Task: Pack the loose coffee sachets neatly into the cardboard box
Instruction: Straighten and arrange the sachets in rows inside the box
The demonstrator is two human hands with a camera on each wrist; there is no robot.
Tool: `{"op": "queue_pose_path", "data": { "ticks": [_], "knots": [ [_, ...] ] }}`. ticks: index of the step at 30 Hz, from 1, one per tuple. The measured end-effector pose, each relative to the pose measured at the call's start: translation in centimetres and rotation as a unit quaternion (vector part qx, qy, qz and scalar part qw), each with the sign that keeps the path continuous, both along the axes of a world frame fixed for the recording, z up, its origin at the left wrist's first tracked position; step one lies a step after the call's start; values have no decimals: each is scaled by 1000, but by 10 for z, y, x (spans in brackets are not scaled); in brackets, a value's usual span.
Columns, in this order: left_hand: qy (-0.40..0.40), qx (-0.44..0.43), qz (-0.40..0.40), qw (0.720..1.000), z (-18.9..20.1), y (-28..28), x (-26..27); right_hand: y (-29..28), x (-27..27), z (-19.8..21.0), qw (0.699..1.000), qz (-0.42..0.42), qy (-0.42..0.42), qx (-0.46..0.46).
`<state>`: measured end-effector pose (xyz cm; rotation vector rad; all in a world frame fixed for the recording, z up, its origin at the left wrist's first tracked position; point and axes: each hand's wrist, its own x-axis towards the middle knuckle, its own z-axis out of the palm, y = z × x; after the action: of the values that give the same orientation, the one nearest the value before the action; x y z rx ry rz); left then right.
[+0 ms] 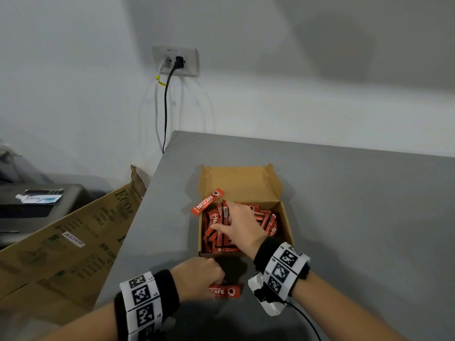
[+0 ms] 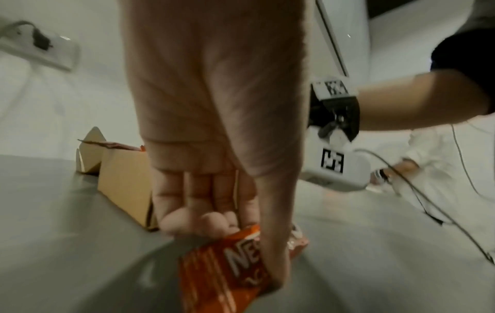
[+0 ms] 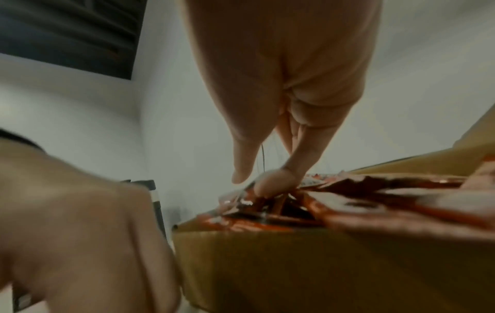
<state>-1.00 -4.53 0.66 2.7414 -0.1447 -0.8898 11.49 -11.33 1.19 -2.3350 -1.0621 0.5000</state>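
An open cardboard box stands on the grey table, filled with several red coffee sachets lying at mixed angles. One more sachet lies slantwise across the box's left rim. My right hand is inside the box, fingers spread and pressing on the pile; in the right wrist view its fingertips touch the sachets by the box wall. In front of the box my left hand pinches a loose sachet on the table; thumb and curled fingers hold this sachet.
The table's left edge runs close to the box. Beyond it leans a big printed carton, with a dark machine behind. A wall socket with cables hangs above the table's far corner.
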Motion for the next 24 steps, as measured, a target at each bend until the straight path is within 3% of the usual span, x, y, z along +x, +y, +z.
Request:
{"op": "queue_pose_path", "data": {
  "ticks": [3,5,8,11,13,15,19,22,24],
  "knots": [
    [-5,-72,56,996,14,8,2,-1,1,-1,1000,6,-8,-13],
    [-71,-129,132,980,31,21,8,-5,3,2,1000,-4,-6,17],
    [-182,-168,270,930,51,41,24,-14,12,7,999,-24,8,26],
    [-196,-193,365,889,48,48,43,-29,33,7,997,-65,-31,0],
    [-189,-188,370,890,39,46,54,-45,47,5,991,-119,-53,-35],
    [-190,-149,340,909,32,43,62,-60,54,1,982,-153,-65,-86],
    [-179,-33,281,942,28,41,68,-65,47,-8,980,-146,-66,-120],
    [-221,17,271,937,30,43,70,-57,40,-13,980,-140,-46,-131],
    [-272,37,293,916,30,48,72,-54,39,-14,980,-149,-34,-127]
  ]
}}
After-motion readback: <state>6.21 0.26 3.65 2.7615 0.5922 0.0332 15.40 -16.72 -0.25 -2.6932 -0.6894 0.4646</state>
